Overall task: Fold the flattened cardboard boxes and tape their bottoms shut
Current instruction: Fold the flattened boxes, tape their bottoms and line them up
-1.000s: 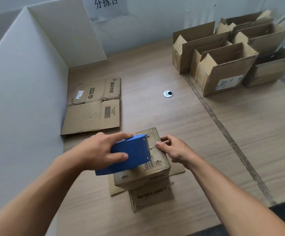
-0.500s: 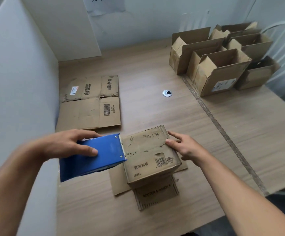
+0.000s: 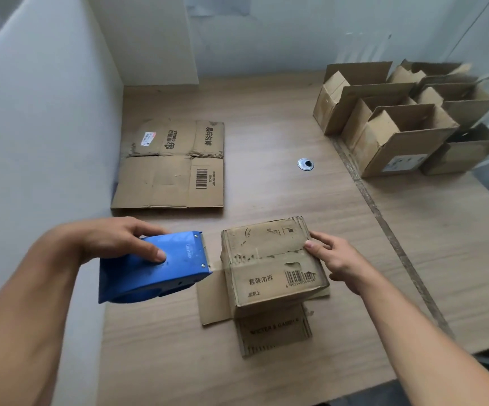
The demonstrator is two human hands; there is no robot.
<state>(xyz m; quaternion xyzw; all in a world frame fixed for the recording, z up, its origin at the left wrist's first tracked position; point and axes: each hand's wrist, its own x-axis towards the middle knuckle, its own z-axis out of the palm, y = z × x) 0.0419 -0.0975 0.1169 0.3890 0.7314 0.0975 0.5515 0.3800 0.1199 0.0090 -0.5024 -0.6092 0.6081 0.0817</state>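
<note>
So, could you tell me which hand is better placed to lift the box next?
Probably the right hand: its fingers touch the box, while the left hand grips the tape dispenser.

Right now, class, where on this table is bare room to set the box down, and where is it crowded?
Bare: the middle of the table, between the flat cardboard and the open boxes, around the grommet; also the right side, nearer than the open boxes. Crowded: the far right corner, and around the box.
</note>
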